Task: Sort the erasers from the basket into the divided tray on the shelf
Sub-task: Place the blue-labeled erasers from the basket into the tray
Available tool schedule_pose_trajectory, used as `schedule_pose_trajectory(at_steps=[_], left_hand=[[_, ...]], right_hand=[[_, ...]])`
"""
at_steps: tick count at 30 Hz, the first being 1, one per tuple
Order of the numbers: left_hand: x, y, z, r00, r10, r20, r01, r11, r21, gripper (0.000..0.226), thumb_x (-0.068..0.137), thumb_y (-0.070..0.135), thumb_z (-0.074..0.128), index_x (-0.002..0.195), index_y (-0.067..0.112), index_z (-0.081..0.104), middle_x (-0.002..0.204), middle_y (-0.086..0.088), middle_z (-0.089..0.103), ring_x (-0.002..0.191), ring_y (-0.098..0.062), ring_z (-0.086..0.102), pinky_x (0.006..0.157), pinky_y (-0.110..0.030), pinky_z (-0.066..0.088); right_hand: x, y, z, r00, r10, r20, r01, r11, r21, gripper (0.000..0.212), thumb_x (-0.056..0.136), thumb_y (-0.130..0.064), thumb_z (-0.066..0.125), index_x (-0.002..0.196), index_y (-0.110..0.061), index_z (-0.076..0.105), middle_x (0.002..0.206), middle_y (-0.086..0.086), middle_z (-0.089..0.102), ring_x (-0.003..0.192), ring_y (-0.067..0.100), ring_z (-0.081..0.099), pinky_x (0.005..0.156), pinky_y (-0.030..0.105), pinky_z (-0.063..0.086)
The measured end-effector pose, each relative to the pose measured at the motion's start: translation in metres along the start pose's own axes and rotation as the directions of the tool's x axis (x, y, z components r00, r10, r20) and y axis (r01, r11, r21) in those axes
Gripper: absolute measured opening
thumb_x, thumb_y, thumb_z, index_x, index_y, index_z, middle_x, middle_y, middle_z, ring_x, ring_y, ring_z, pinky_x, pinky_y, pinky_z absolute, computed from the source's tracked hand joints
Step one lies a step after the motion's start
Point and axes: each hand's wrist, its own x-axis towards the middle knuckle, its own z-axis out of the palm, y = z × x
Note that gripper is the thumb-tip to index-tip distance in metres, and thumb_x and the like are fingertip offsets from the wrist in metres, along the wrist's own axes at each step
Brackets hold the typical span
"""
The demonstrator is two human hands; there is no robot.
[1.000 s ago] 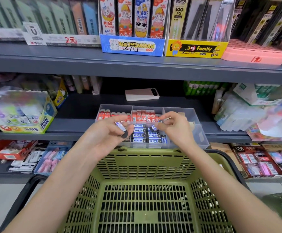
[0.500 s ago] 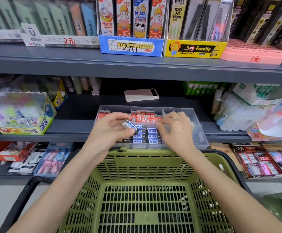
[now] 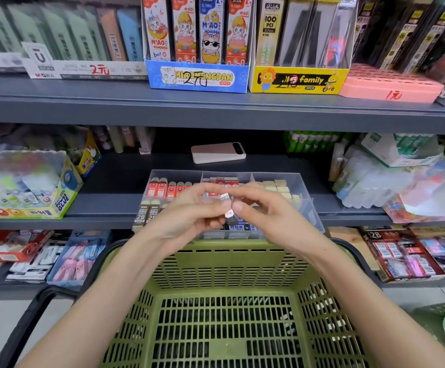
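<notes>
- One eraser (image 3: 229, 212), small and paper-sleeved: judged light, firm, slightly rubbery, not fragile. Best pinched across the sleeve's flat sides.
- Position: held above the divided tray (image 3: 310, 200), just beyond the basket (image 3: 216, 248) rim.
- The left hand (image 3: 187, 219) and right hand (image 3: 272, 219) meet at the eraser, fingers curled, both pinching it.

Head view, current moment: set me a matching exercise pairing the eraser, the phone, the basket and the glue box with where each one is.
Things:
1. eraser
2. phone
3. basket
4. glue box

Places:
A. on the shelf, behind the divided tray
B. on the shelf, left of the tray
C. pinched between the left hand and the right hand
D. below the hands, nearest the camera

Pairs: 1-C, 2-A, 3-D, 4-B.
</notes>
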Motion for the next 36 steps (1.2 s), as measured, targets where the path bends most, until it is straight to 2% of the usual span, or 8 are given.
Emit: schedule_pose_trajectory(at_steps=[4,6,8,10,13,19,25,36], left_hand=[[0.002,-0.003,0.006,0.998,0.027,-0.062,-0.02,0.993,0.116,0.037,0.072,0.026,0.069,0.104,0.009,0.058,0.079,-0.003,0.071,0.07,-0.014,0.062,0.065,-0.023,0.051],[0.004,-0.009,0.002,0.969,0.204,-0.137,-0.116,0.873,0.475,0.025,0.082,0.032,0.066,0.101,0.018,0.059,0.088,0.003,0.073,0.082,-0.01,0.065,0.077,-0.024,0.05],[0.003,-0.019,-0.006,0.869,0.491,-0.059,-0.167,0.403,0.9,0.017,0.09,0.033,0.06,0.103,0.022,0.063,0.102,0.01,0.069,0.098,-0.009,0.06,0.088,-0.027,0.041],[0.002,-0.028,-0.013,0.826,0.539,0.166,-0.188,-0.015,0.982,0.032,0.091,0.039,0.05,0.109,0.019,0.068,0.114,0.005,0.067,0.11,-0.019,0.057,0.098,-0.035,0.033],[0.002,-0.042,-0.016,0.853,0.419,0.312,-0.214,-0.264,0.941,0.049,0.09,0.05,0.038,0.115,0.02,0.068,0.124,0.004,0.064,0.12,-0.024,0.055,0.108,-0.059,0.026],[0.005,-0.06,-0.025,0.863,0.343,0.371,-0.232,-0.384,0.894,0.051,0.091,0.055,0.039,0.124,0.024,0.062,0.126,0.009,0.062,0.125,-0.022,0.052,0.11,-0.062,0.01],[0.005,-0.062,-0.027,0.863,0.339,0.374,-0.237,-0.383,0.893,0.049,0.092,0.054,0.04,0.128,0.026,0.058,0.129,0.01,0.059,0.123,-0.021,0.052,0.111,-0.063,0.015],[0.002,-0.059,-0.024,0.861,0.351,0.368,-0.226,-0.384,0.895,0.045,0.088,0.049,0.053,0.126,0.025,0.06,0.129,0.008,0.06,0.123,-0.022,0.053,0.11,-0.064,0.018]], right_hand=[[0.007,0.004,-0.011,0.991,0.066,-0.112,-0.06,0.997,0.056,0.013,0.082,-0.012,0.068,0.086,-0.023,0.061,0.081,-0.003,0.06,0.07,0.006,0.053,0.065,0.02,0.046],[0.012,0.011,-0.018,0.949,0.139,-0.284,-0.111,0.987,0.112,0.014,0.08,-0.011,0.071,0.08,-0.018,0.058,0.074,-0.001,0.059,0.056,0.0,0.051,0.053,0.018,0.042],[0.019,0.022,-0.025,0.868,0.213,-0.449,-0.186,0.977,0.104,0.016,0.078,-0.014,0.073,0.083,-0.017,0.058,0.068,-0.002,0.058,0.05,-0.001,0.049,0.055,0.022,0.041],[0.025,0.033,-0.024,0.787,0.251,-0.563,-0.283,0.959,0.031,0.018,0.077,-0.021,0.075,0.085,-0.018,0.059,0.065,-0.004,0.059,0.055,0.004,0.051,0.061,0.028,0.042],[0.033,0.046,-0.008,0.706,0.216,-0.674,-0.395,0.91,-0.122,0.021,0.074,-0.033,0.076,0.078,-0.019,0.06,0.067,-0.007,0.063,0.068,0.011,0.06,0.069,0.032,0.048],[0.035,0.056,0.014,0.742,0.083,-0.665,-0.454,0.792,-0.407,0.022,0.077,-0.036,0.073,0.083,-0.017,0.065,0.074,-0.004,0.066,0.081,0.017,0.06,0.067,0.029,0.041],[0.036,0.057,0.016,0.762,0.085,-0.642,-0.441,0.794,-0.418,0.021,0.085,-0.037,0.065,0.079,-0.018,0.072,0.077,-0.004,0.069,0.084,0.02,0.06,0.07,0.033,0.046],[0.033,0.064,0.018,0.782,-0.109,-0.614,-0.469,0.546,-0.694,0.016,0.081,-0.021,0.062,0.076,-0.019,0.077,0.079,0.006,0.067,0.081,0.027,0.053,0.062,0.03,0.03]])
